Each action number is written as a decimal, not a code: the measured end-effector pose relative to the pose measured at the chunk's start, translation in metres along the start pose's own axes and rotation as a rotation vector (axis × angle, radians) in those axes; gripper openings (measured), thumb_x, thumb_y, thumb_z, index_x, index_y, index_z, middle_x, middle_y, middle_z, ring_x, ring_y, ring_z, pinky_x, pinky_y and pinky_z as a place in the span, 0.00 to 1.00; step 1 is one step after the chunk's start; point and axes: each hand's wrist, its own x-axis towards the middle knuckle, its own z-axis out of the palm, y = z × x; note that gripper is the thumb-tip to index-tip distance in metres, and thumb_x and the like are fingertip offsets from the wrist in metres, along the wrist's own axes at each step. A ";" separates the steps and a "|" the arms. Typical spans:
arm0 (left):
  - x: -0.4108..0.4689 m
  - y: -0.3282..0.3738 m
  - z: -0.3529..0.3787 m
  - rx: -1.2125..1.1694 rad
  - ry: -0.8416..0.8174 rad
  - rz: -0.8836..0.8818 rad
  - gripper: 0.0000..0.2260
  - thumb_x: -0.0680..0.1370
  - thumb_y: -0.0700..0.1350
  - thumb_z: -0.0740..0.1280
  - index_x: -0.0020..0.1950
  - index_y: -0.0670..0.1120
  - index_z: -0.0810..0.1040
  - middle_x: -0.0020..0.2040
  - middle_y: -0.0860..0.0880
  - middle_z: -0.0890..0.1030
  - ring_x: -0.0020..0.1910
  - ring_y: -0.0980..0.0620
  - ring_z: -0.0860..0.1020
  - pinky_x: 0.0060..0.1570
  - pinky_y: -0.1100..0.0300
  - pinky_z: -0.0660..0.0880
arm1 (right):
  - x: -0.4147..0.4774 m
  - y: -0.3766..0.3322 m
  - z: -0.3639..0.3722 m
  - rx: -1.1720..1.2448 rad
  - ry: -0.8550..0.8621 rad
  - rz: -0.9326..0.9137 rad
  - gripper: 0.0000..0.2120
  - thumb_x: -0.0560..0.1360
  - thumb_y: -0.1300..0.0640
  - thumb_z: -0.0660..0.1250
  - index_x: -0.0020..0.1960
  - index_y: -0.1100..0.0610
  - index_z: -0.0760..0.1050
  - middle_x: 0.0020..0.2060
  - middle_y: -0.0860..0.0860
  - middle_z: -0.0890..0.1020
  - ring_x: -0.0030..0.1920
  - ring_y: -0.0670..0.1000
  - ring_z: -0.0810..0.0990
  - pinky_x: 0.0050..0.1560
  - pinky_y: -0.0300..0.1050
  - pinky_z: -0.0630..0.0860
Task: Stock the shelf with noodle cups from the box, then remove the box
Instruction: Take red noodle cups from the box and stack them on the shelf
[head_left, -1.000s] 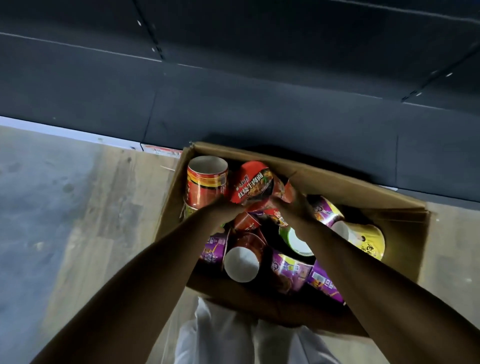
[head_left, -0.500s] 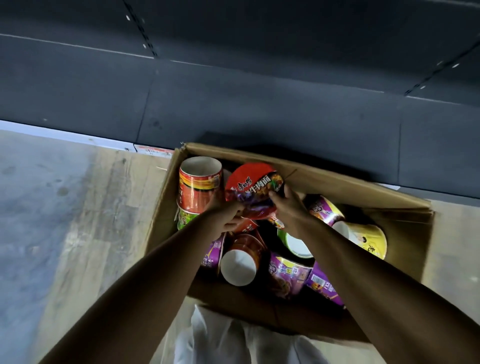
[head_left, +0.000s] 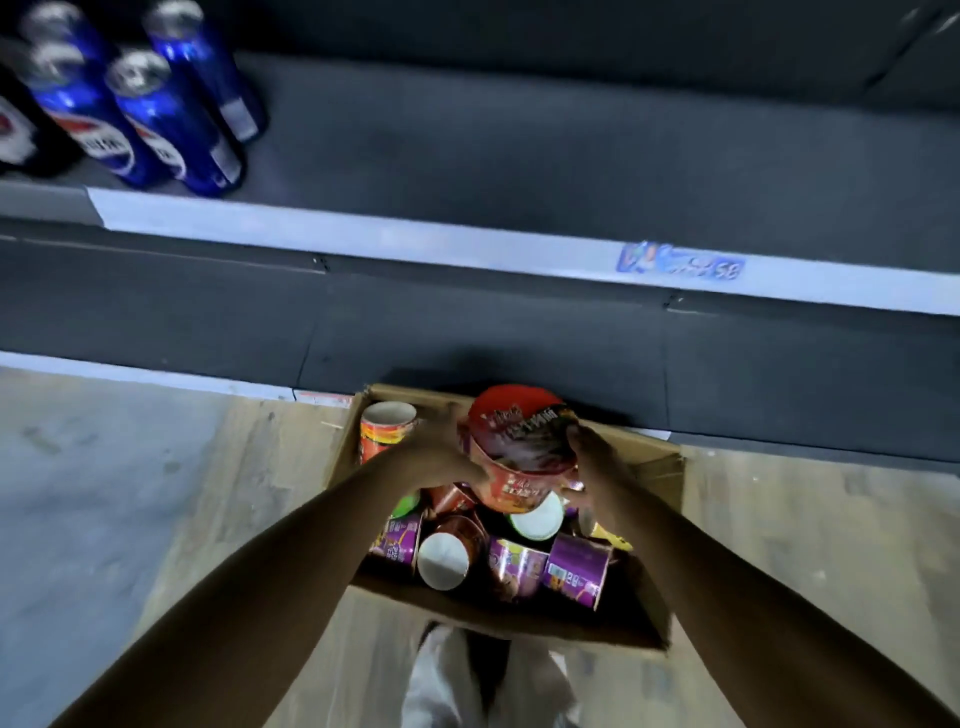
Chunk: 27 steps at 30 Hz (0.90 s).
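Note:
A red noodle cup (head_left: 522, 452) with a red lid is raised above the open cardboard box (head_left: 660, 478) on the floor. My left hand (head_left: 441, 460) holds its left side and my right hand (head_left: 589, 457) grips its right side. Inside the box lie several more cups: purple ones (head_left: 574, 569), an orange cup standing bottom up (head_left: 387, 428), and a brown cup on its side (head_left: 449, 553). The dark shelf (head_left: 519, 156) runs across the frame beyond the box, bare on the right.
Several blue drink cans (head_left: 156, 114) stand at the shelf's far left. A white price rail (head_left: 415, 241) with a blue label (head_left: 680, 262) edges the shelf. A lower dark shelf ledge (head_left: 467, 332) sits behind the box. My white trousers (head_left: 483, 680) show below the box.
Both hands have lifted the red cup up out of the box. My head has tilted up, bringing the shelf and the blue cans into view.

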 end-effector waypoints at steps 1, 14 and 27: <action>-0.011 0.014 -0.003 0.030 0.008 0.033 0.30 0.64 0.47 0.79 0.60 0.48 0.68 0.56 0.50 0.78 0.57 0.48 0.77 0.57 0.51 0.76 | -0.014 -0.007 -0.006 0.010 0.019 -0.011 0.11 0.82 0.50 0.53 0.58 0.52 0.72 0.58 0.58 0.77 0.52 0.58 0.77 0.50 0.50 0.75; -0.160 0.199 -0.037 0.272 -0.225 0.464 0.47 0.56 0.57 0.81 0.71 0.56 0.66 0.68 0.56 0.70 0.64 0.56 0.72 0.66 0.55 0.71 | -0.212 -0.102 -0.110 0.062 0.215 -0.160 0.15 0.79 0.47 0.59 0.49 0.58 0.76 0.41 0.57 0.83 0.42 0.53 0.82 0.49 0.51 0.81; -0.253 0.366 -0.027 0.220 -0.269 0.749 0.34 0.63 0.38 0.80 0.65 0.55 0.72 0.59 0.55 0.79 0.58 0.55 0.78 0.61 0.55 0.75 | -0.325 -0.178 -0.231 0.182 0.277 -0.582 0.15 0.79 0.52 0.59 0.65 0.55 0.68 0.50 0.54 0.82 0.45 0.52 0.81 0.45 0.46 0.77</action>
